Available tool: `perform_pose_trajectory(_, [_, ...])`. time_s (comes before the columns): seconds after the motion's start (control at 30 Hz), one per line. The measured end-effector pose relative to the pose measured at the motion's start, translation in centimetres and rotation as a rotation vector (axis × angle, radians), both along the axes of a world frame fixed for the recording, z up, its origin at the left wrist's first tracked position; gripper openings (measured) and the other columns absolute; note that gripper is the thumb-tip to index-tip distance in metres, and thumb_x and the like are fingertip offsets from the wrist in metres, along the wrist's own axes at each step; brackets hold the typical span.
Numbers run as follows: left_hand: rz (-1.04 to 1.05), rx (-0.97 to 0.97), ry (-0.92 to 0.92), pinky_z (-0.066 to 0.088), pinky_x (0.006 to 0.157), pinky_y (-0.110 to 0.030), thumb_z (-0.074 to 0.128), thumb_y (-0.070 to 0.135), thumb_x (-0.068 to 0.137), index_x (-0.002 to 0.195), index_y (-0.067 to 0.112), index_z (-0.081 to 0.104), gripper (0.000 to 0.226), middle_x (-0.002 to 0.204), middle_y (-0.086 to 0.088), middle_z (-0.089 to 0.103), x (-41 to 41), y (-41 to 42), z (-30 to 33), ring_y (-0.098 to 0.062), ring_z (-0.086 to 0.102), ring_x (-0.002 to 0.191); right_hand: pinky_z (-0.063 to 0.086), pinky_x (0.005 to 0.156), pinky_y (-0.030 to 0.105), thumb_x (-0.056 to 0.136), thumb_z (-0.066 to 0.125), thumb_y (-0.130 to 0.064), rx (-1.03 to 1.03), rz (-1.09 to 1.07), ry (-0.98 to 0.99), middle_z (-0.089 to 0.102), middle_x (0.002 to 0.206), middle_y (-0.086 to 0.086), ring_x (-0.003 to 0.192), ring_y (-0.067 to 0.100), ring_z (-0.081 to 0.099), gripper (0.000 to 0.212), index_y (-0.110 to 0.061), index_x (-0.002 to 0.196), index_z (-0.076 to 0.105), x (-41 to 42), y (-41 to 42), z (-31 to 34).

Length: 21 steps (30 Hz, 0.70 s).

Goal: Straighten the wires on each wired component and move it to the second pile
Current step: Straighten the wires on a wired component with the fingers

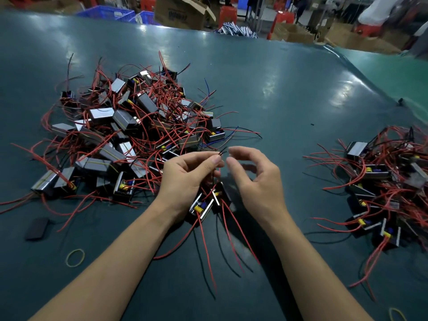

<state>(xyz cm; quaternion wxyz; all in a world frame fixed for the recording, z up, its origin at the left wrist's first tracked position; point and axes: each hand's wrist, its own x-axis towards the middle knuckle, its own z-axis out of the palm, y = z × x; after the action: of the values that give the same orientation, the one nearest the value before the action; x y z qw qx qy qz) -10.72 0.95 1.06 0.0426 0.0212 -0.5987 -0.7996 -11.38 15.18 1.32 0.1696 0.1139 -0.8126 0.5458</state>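
Two small black wired components with yellow and blue parts sit under my left hand, their red and black wires trailing toward me. That hand pinches the thin black wire ends between thumb and fingers. My right hand hovers just to the right, fingers curved and apart, holding nothing. A big tangled pile of components lies to the left. The second pile lies at the right edge.
The green table mat carries both piles. A flat black piece and a yellow rubber band lie at the near left; another band is at the bottom right. Cardboard boxes and blue crates stand beyond the far edge.
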Motion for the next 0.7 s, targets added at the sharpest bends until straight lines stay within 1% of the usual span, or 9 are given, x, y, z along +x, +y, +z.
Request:
perform_pose_trajectory(0.03, [0.002, -0.018, 0.006, 0.057, 0.064, -0.025, 0.072, 0.016, 0.079, 0.086, 0.015, 0.076, 0.009, 0.082, -0.007, 0.075, -0.03, -0.02, -0.10, -0.013, 0.067, 0.067, 0.053, 0.084, 0.029, 0.089, 0.069, -0.015, -0.119, 0.060, -0.048, 0.071, 0.093, -0.007, 0.093, 0.011, 0.066, 0.011, -0.023, 0.096, 0.069, -0.03, -0.02, 0.19])
perform_pose_trajectory(0.07, [0.003, -0.042, 0.017, 0.057, 0.066, -0.026, 0.072, 0.013, 0.081, 0.086, 0.016, 0.077, 0.007, 0.082, -0.006, 0.075, -0.06, -0.02, -0.19, -0.014, 0.068, 0.069, 0.055, 0.079, 0.030, 0.089, 0.069, -0.014, -0.188, 0.100, -0.073, 0.072, 0.087, -0.005, 0.086, 0.012, 0.069, 0.010, -0.023, 0.093, 0.069, -0.04, -0.07, 0.31])
perform_pose_trajectory(0.2, [0.008, -0.120, 0.071, 0.053, 0.068, -0.020, 0.071, 0.006, 0.084, 0.086, 0.015, 0.077, 0.010, 0.083, -0.004, 0.076, -0.11, -0.07, -0.24, -0.012, 0.069, 0.077, 0.057, 0.070, 0.034, 0.088, 0.070, -0.010, -0.189, 0.080, -0.063, 0.070, 0.076, -0.007, 0.072, 0.011, 0.066, 0.015, -0.024, 0.084, 0.068, -0.03, -0.12, 0.35])
perform_pose_trajectory(0.3, [0.004, -0.153, 0.088, 0.053, 0.070, -0.019, 0.073, 0.008, 0.082, 0.087, 0.015, 0.077, 0.009, 0.084, -0.004, 0.076, -0.03, -0.09, -0.12, -0.013, 0.071, 0.079, 0.055, 0.062, 0.034, 0.088, 0.069, -0.011, -0.214, 0.088, -0.047, 0.069, 0.077, -0.001, 0.068, 0.022, 0.065, 0.012, -0.022, 0.084, 0.068, 0.05, -0.04, 0.49])
perform_pose_trajectory(0.4, [0.046, -0.181, 0.101, 0.052, 0.068, -0.018, 0.073, 0.006, 0.082, 0.087, 0.010, 0.076, 0.007, 0.081, -0.003, 0.076, 0.02, 0.22, -0.11, -0.010, 0.069, 0.074, 0.054, 0.058, 0.036, 0.088, 0.068, -0.012, -0.205, 0.057, -0.034, 0.069, 0.076, 0.000, 0.063, 0.026, 0.065, 0.013, -0.024, 0.082, 0.068, 0.10, -0.04, 0.57])
perform_pose_trajectory(0.5, [0.079, -0.202, 0.113, 0.051, 0.068, -0.016, 0.074, 0.004, 0.081, 0.086, 0.007, 0.076, 0.006, 0.078, -0.001, 0.075, 0.06, 0.43, -0.11, -0.008, 0.069, 0.073, 0.055, 0.058, 0.040, 0.088, 0.069, -0.013, -0.156, 0.005, -0.029, 0.069, 0.074, -0.004, 0.064, 0.024, 0.065, 0.016, -0.026, 0.079, 0.068, 0.07, -0.07, 0.47])
perform_pose_trajectory(0.57, [0.079, -0.198, 0.117, 0.051, 0.067, -0.015, 0.074, 0.004, 0.081, 0.085, 0.007, 0.075, 0.005, 0.075, 0.000, 0.075, 0.10, 0.38, -0.10, -0.007, 0.068, 0.071, 0.055, 0.057, 0.038, 0.086, 0.070, -0.016, -0.164, -0.004, -0.044, 0.069, 0.074, -0.005, 0.065, 0.021, 0.065, 0.011, -0.025, 0.080, 0.069, 0.15, -0.16, 0.42])
perform_pose_trajectory(0.63, [0.072, -0.177, 0.100, 0.050, 0.065, -0.015, 0.073, 0.004, 0.081, 0.085, 0.006, 0.075, 0.004, 0.072, 0.001, 0.074, 0.12, 0.35, -0.04, -0.006, 0.067, 0.067, 0.054, 0.054, 0.034, 0.084, 0.070, -0.020, -0.233, 0.012, -0.082, 0.069, 0.076, -0.004, 0.064, 0.021, 0.065, 0.006, -0.025, 0.081, 0.068, 0.30, -0.30, 0.39])
perform_pose_trajectory(0.7, [0.073, -0.156, 0.078, 0.048, 0.061, -0.014, 0.073, 0.004, 0.082, 0.085, 0.005, 0.075, 0.003, 0.069, 0.003, 0.072, 0.13, 0.35, 0.02, -0.003, 0.064, 0.061, 0.052, 0.052, 0.032, 0.084, 0.071, -0.017, -0.197, -0.004, -0.052, 0.068, 0.076, -0.007, 0.063, 0.018, 0.064, 0.010, -0.025, 0.080, 0.067, 0.24, -0.19, 0.26])
